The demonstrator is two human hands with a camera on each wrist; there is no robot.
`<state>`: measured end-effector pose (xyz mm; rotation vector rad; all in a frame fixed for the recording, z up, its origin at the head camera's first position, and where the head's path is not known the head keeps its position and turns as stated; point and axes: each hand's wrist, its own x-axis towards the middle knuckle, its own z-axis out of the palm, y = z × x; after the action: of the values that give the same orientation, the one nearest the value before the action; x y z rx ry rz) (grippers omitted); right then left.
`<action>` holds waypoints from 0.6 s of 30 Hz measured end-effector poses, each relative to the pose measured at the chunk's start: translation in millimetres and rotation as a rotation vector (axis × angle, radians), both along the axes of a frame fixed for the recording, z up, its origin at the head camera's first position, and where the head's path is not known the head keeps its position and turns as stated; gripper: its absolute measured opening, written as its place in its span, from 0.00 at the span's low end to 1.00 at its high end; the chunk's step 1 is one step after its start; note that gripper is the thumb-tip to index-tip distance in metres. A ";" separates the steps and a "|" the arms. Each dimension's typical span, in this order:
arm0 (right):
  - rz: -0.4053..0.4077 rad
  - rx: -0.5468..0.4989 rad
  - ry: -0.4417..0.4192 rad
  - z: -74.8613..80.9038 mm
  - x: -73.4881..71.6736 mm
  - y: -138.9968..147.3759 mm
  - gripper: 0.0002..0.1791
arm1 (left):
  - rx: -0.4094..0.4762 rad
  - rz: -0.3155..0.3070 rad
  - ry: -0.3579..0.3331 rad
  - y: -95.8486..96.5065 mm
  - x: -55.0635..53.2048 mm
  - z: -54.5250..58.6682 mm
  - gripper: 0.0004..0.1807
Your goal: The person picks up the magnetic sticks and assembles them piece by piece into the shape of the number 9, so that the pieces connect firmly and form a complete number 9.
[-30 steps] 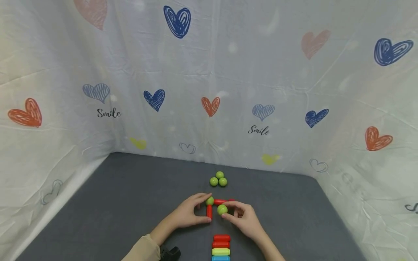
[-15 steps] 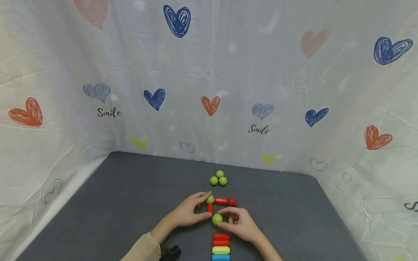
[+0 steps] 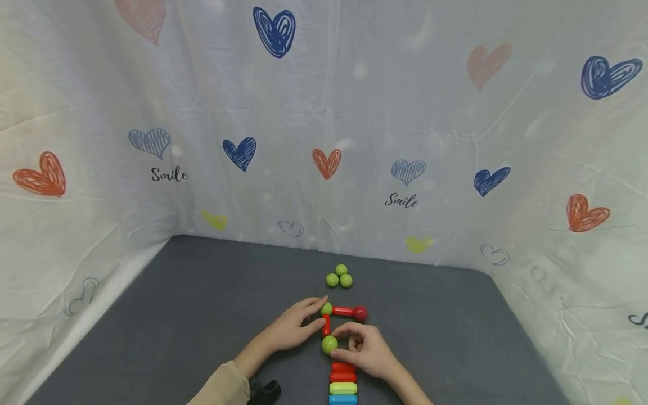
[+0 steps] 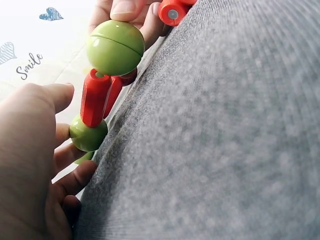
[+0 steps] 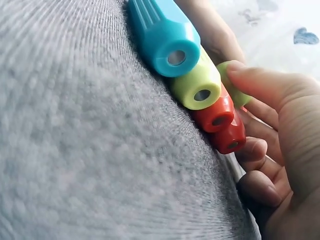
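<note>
My right hand [image 3: 365, 350] pinches a green ball [image 3: 329, 345] between thumb and forefinger, right at the near end of a red magnetic rod [image 3: 326, 326]. At that rod's far end sits a second green ball [image 4: 89, 134]. Another red rod [image 3: 342, 310] runs rightward from it to a dark red ball [image 3: 360, 313]. My left hand [image 3: 292, 327] lies along the left side, its fingertips touching the far green ball. In the left wrist view its thumb [image 4: 62, 95] stands slightly apart from the rod.
Near my right hand lies a row of rods: two red, one yellow [image 3: 343, 388] and one blue [image 5: 165, 40]. Three green balls [image 3: 339, 277] cluster farther back on the dark grey table [image 3: 202, 298]. A white curtain [image 3: 324, 112] printed with hearts surrounds the table.
My right hand has brought its green ball left and toward me, to the red rod's near end. My left thumb has shifted from that end up along the rod.
</note>
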<state>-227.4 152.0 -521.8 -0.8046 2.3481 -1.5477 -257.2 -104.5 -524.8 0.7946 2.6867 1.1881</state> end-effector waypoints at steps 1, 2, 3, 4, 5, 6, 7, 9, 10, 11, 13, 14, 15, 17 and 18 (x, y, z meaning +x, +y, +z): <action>-0.002 0.003 0.003 -0.3 0.4 -0.6 0.15 | 0.002 0.000 0.001 0.1 0.3 0.1 0.36; -0.006 0.006 0.005 -0.6 0.9 -1.2 0.15 | 0.002 0.001 0.000 0.2 0.5 -0.1 0.36; -0.010 0.010 0.008 -0.7 1.4 -1.7 0.15 | 0.002 0.001 0.000 0.3 0.6 0.0 0.36; -0.013 0.013 0.010 -0.7 1.8 -2.1 0.15 | 0.003 0.001 0.000 0.3 0.6 0.0 0.36; -0.018 0.017 0.012 -0.9 2.1 -2.5 0.15 | 0.004 0.002 -0.004 0.4 0.7 0.1 0.36; -0.022 0.022 0.014 -0.9 2.4 -2.7 0.15 | 0.004 0.004 -0.006 0.5 0.7 0.2 0.36; -0.025 0.025 0.016 -0.8 2.6 -3.0 0.15 | 0.003 0.004 -0.009 0.5 0.5 0.1 0.36; -0.032 0.030 0.020 -0.6 2.7 -3.1 0.15 | 0.001 0.003 -0.013 0.3 0.1 0.3 0.37; -0.034 0.030 0.020 -0.7 2.7 -3.1 0.15 | -0.001 0.001 -0.016 0.0 -0.1 0.6 0.38; -0.036 0.031 0.022 -0.7 2.7 -3.1 0.15 | -0.002 -0.002 -0.020 -0.5 -0.2 0.5 0.40; -0.037 0.028 0.021 -0.7 2.5 -3.3 0.15 | -0.006 -0.012 -0.021 -1.7 -0.2 0.1 0.46; -0.038 0.028 0.021 -0.8 2.5 -3.4 0.15 | -0.007 -0.018 -0.021 -2.4 0.0 0.1 0.49; -0.038 0.025 0.021 -0.8 2.6 -3.5 0.15 | -0.009 -0.024 -0.019 -3.0 0.2 -0.2 0.52; -0.039 0.026 0.021 -0.9 2.6 -4.0 0.15 | -0.009 -0.033 -0.014 -4.1 0.7 -0.9 0.57; -0.039 0.028 0.022 -1.0 2.7 -4.3 0.15 | -0.012 -0.038 -0.009 -4.4 0.8 -1.0 0.58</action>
<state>-224.7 147.8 -522.8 -0.7779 2.4096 -1.5252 -256.4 -108.9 -525.8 0.8334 2.6562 1.1639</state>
